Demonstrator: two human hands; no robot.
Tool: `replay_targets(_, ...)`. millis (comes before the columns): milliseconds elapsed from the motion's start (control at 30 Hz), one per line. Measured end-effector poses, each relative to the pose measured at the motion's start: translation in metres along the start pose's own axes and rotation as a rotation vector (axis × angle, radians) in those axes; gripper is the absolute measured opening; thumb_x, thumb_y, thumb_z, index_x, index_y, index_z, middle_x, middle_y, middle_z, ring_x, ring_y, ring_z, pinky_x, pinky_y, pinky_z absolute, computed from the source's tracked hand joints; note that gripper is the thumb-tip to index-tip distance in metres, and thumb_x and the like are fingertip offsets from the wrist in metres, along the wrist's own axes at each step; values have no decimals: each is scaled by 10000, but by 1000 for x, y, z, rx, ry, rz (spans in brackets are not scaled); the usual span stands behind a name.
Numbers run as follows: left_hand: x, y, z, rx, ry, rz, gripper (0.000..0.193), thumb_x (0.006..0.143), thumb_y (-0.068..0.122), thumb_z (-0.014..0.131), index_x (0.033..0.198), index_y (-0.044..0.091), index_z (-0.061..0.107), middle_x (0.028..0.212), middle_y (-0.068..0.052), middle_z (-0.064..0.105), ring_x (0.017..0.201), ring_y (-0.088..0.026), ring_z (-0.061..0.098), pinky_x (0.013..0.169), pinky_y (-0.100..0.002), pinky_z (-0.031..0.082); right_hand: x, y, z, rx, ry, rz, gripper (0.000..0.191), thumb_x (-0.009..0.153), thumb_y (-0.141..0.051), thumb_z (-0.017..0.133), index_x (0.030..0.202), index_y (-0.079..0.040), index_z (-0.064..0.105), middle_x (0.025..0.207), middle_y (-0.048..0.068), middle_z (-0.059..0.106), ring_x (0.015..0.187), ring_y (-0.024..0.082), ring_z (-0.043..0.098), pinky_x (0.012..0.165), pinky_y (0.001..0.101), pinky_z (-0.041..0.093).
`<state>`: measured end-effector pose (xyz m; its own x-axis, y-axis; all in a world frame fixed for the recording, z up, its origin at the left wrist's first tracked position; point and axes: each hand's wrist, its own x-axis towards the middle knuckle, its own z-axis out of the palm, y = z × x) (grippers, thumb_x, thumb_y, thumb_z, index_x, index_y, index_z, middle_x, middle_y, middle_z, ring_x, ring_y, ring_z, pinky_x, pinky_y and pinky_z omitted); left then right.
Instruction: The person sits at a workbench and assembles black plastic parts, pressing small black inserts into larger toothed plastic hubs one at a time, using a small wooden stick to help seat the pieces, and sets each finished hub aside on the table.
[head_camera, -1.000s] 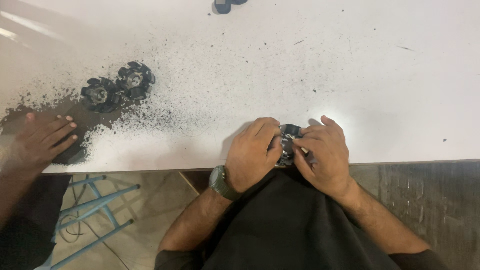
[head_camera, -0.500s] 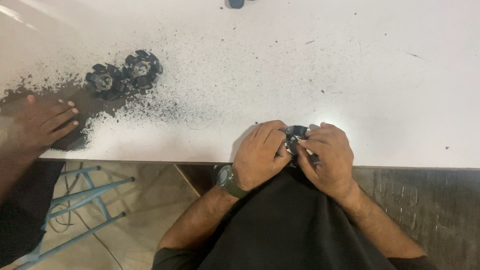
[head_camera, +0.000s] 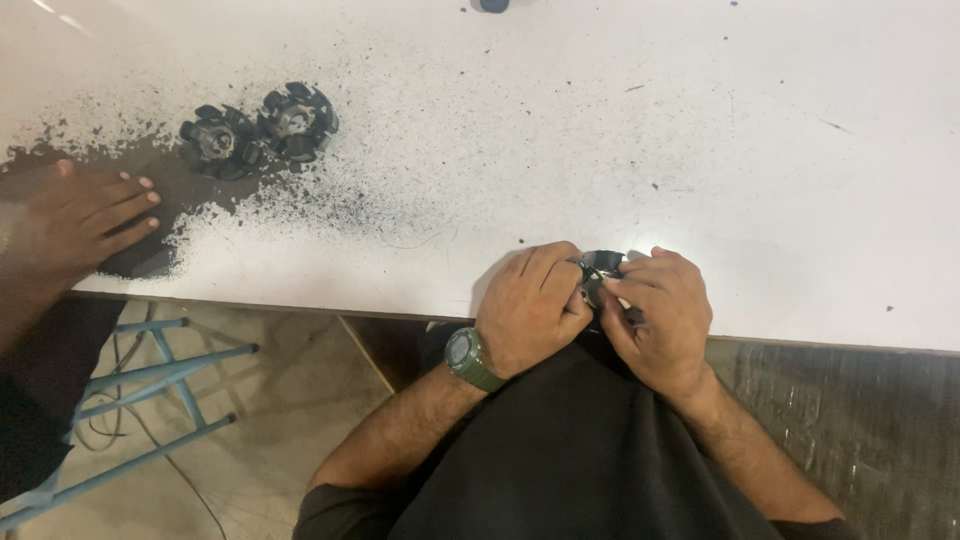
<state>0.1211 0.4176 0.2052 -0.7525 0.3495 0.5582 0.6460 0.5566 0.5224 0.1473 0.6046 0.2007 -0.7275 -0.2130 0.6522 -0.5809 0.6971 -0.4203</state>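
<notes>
My left hand (head_camera: 533, 305) and my right hand (head_camera: 655, 315) are closed together around a small black round part (head_camera: 602, 268) at the near edge of the white table (head_camera: 560, 130). Most of that part is hidden by my fingers. A green watch (head_camera: 467, 358) sits on my left wrist. Two similar black toothed round parts (head_camera: 257, 130) lie side by side at the far left of the table, amid black dust.
Another person's hand (head_camera: 75, 220) rests flat on the table's left edge in a dark dust patch. A dark object (head_camera: 492, 5) lies at the table's far edge. Blue metal legs (head_camera: 140, 385) of a stool stand on the floor below.
The view has shifted slightly, so everything sits a little higher and further right. My hands keep working the small part in the same place. The other person's hand stays put.
</notes>
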Motion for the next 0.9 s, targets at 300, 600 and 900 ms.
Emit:
replay_targets(300, 2, -3, -9, -87, -9, -37, 139, 816, 49, 679, 940, 40, 617, 1068, -101, 684, 936, -254, 679, 815, -404, 561, -3, -1, -7, -19, -68, 59, 319, 798, -9, 817, 1053, -86, 641, 1039, 121, 688, 1082, 334, 672, 1077, 522, 488)
replay_targets(600, 25, -116, -127, 470, 239, -353, 543, 900, 269, 788, 1305, 5, 544, 1379, -256, 571, 1313, -389, 557, 1129, -511, 437, -28, 85, -75, -462, -7, 281, 180, 1052, -90, 801, 1090, -54, 628, 1040, 95, 663, 952, 245, 628, 923, 360, 480)
replay_targets(900, 100, -187, -199, 718, -581, -403, 1142, 725, 389, 818, 1591, 142, 116, 1652, -232, 103, 1536, -408, 110, 1215, -562, 149, -33, 105, -68, -20, 363, 751, 255, 1080, -224, 649, 1278, -65, 632, 1152, 90, 649, 1026, 230, 644, 1046, 404, 447)
